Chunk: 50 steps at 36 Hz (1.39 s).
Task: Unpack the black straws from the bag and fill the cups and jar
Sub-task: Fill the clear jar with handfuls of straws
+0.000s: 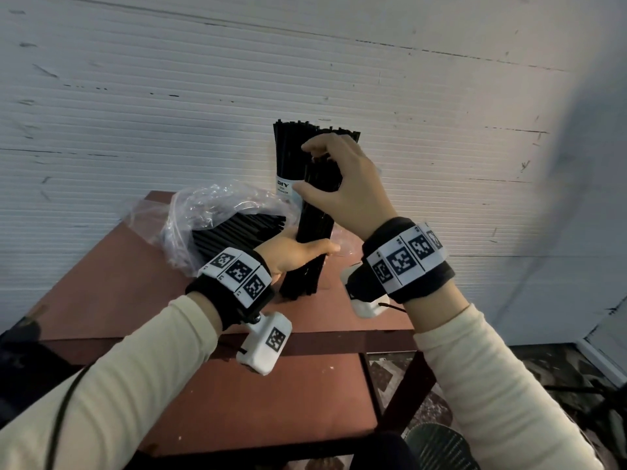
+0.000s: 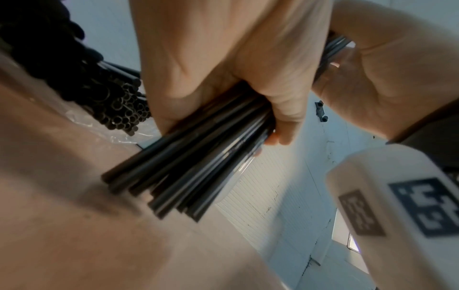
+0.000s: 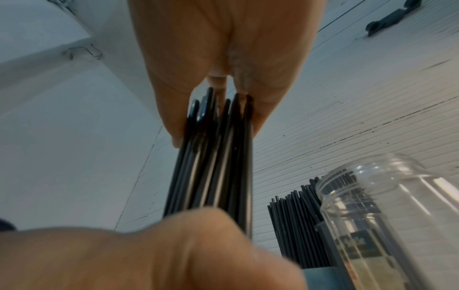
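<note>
I have a bundle of black straws [image 1: 314,228] standing upright near the bench's [image 1: 112,293] far edge, lower ends on the top; my left hand [image 1: 295,254] wraps its lower part, my right hand [image 1: 342,184] pinches it near the top; both grips are closed round it. I judge the straws light, slick, easily crushed and quick to fan out; best held low and snug. The bag [image 1: 203,215] lies just left; a filled cup [image 1: 284,189] stands behind; the empty jar [image 3: 387,215] is close by.
</note>
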Each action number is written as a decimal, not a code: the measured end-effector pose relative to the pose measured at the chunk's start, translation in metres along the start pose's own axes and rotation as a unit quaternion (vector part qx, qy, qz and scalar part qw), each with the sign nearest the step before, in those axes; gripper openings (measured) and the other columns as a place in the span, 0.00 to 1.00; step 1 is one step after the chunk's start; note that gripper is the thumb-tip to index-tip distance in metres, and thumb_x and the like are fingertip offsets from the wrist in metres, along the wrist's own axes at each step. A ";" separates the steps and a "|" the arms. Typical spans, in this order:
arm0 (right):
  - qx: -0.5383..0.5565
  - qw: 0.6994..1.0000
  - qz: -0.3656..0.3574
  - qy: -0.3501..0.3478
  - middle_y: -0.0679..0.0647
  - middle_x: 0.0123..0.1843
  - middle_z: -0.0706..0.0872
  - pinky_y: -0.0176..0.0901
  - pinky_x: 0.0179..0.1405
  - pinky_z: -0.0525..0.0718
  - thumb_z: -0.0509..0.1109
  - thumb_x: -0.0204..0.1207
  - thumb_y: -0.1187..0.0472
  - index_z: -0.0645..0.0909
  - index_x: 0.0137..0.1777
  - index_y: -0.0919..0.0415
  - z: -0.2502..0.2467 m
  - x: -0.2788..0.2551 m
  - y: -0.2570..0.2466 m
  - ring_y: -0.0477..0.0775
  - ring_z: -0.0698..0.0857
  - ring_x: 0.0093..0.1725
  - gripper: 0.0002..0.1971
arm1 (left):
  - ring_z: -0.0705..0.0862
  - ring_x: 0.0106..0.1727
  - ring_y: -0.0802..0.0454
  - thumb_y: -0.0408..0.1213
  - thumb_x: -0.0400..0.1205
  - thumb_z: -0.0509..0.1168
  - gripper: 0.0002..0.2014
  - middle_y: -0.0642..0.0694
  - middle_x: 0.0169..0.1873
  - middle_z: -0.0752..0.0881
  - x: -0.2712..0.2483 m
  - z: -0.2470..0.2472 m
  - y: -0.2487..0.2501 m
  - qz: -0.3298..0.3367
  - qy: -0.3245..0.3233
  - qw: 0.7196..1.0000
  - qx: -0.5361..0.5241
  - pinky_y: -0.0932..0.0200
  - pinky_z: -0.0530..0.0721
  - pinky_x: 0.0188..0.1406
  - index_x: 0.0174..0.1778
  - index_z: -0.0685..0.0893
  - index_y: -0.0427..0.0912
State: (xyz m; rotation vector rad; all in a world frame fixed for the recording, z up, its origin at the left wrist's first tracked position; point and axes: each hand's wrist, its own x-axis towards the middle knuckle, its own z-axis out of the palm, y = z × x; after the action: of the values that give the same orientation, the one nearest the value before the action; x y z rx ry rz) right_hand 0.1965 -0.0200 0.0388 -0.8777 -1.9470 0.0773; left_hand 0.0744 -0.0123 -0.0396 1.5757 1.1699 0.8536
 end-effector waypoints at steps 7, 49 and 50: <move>0.018 0.997 0.057 0.042 0.53 0.71 0.66 0.25 0.60 0.74 0.83 0.60 0.42 0.59 0.80 0.58 -0.016 -0.007 0.001 0.46 0.73 0.65 0.53 | 0.90 0.53 0.42 0.36 0.83 0.66 0.10 0.39 0.40 0.88 -0.011 -0.008 0.022 0.103 -0.033 0.993 -0.035 0.44 0.81 0.68 0.35 0.84 0.41; 0.078 0.974 0.165 0.134 0.59 0.35 0.82 0.46 0.36 0.84 0.74 0.69 0.63 0.79 0.40 0.77 -0.076 0.081 0.077 0.48 0.82 0.34 0.14 | 0.69 0.65 0.60 0.43 0.67 0.83 0.55 0.49 0.76 0.69 0.097 0.008 0.053 0.095 0.078 0.987 0.104 0.63 0.70 0.62 0.84 0.54 0.48; 0.081 0.975 0.166 0.126 0.58 0.34 0.81 0.46 0.36 0.83 0.74 0.69 0.63 0.78 0.39 0.77 -0.074 0.080 0.078 0.48 0.81 0.34 0.14 | 0.69 0.65 0.61 0.44 0.67 0.83 0.55 0.48 0.78 0.68 0.094 0.007 0.053 0.096 0.076 0.987 0.106 0.64 0.69 0.62 0.84 0.55 0.48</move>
State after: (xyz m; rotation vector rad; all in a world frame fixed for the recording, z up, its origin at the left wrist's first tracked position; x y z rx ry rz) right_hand 0.2757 0.0642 0.1074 -1.0418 -1.5230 0.3017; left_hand 0.1239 0.0711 0.0082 1.8454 1.2642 1.0158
